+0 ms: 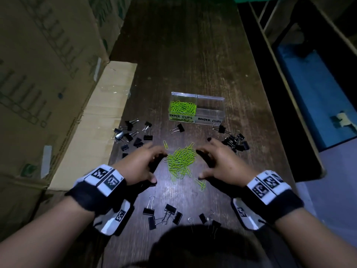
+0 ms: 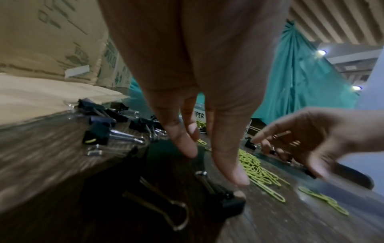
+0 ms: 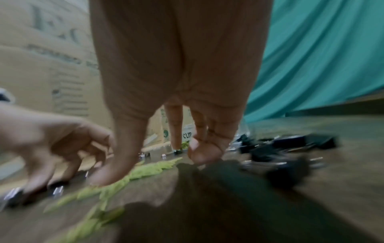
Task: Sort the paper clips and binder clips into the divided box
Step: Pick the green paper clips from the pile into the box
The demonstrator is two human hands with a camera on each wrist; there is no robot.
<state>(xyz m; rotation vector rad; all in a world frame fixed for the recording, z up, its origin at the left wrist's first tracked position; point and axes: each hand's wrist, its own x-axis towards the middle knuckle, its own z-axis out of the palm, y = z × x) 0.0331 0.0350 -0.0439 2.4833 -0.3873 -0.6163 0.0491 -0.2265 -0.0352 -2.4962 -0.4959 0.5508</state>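
A pile of green paper clips [image 1: 181,161] lies on the dark wooden table [image 1: 193,55]. My left hand [image 1: 157,165] and right hand [image 1: 201,164] hover on either side of it, fingers loosely curved and holding nothing. The left wrist view shows the left fingers [image 2: 187,144] pointing down at the table beside the paper clips [image 2: 257,171]. The right thumb [image 3: 116,164] touches the blurred paper clips [image 3: 145,171]. Beyond the pile stands the clear divided box [image 1: 210,99]: its left compartment holds green paper clips [image 1: 182,108], its right one, labelled binder clips, looks empty.
Black binder clips lie in groups: at the left [image 1: 131,134], at the right [image 1: 233,141], near me [image 1: 166,213], and one [image 1: 178,128] in front of the box. Cardboard boxes [image 1: 48,74] line the table's left side. The table's right edge [image 1: 270,93] drops off.
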